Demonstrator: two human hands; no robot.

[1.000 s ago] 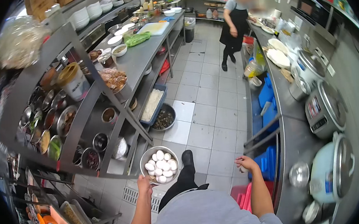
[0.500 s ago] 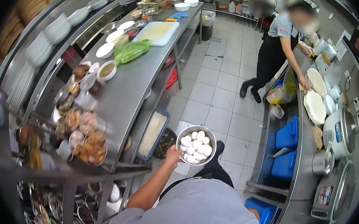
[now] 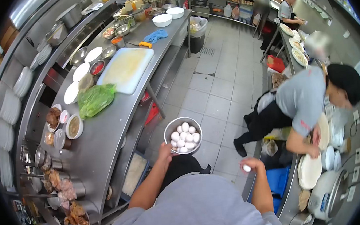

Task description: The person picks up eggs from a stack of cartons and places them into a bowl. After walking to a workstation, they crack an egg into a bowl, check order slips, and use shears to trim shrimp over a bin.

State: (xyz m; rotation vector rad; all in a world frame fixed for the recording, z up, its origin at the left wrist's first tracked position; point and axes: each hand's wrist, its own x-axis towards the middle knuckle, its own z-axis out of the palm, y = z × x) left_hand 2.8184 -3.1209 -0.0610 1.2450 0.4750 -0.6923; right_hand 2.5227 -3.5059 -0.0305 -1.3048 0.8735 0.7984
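My left hand [image 3: 165,152] grips the near left side of a round metal bowl [image 3: 170,128], its fingers closed at the rim. Several white eggs [image 3: 184,136] lie piled inside the bowl, which is held out over the floor in front of my body. On the other side, my right hand [image 3: 256,165] is raised with a single white egg [image 3: 246,168] between its fingers. That hand is apart from the bowl, close to the edge of the right-hand counter.
A steel counter [image 3: 101,137] on the left carries a cutting board [image 3: 128,70], a bag of green leaves [image 3: 96,101] and several bowls. To the right, a co-worker [image 3: 301,98] bends over a counter with white flat pieces [image 3: 309,171]. Blue bins [image 3: 278,178] sit below.
I have moved forward along the aisle with the bowl. My right hand has come into view holding an egg. The co-worker now leans further over the right counter.
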